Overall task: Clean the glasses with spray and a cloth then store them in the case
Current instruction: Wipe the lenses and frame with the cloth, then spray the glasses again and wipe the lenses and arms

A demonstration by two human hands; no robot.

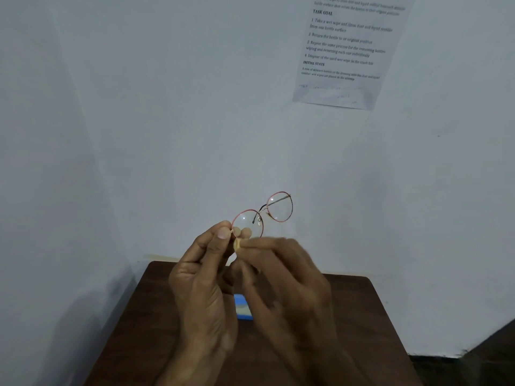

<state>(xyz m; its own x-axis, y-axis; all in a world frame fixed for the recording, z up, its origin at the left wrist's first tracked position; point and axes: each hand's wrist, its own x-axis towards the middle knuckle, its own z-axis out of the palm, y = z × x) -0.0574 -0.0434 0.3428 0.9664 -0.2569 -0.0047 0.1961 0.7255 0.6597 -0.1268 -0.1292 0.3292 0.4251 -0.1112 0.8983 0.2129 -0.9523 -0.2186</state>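
Left hand [200,274] pinched red-rimmed glasses [262,215] at lens edge, raised above brown table [362,316]; blurred right hand [284,274] pinched pale yellow bit [238,244] beside lens. Blue item [243,307] on table, mostly hidden behind hands; whether case, could not tell

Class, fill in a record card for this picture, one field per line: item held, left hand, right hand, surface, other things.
Item held: glasses, round lenses, thin red rim, raised above the table
Left hand: pinches the rim's edge beside one lens
Right hand: blurred; pinches a pale yellow piece below that lens; what it is, unclear
Surface: dark brown table
Other things: blue object on the table, partly hidden by the hands; printed sheet on the wall
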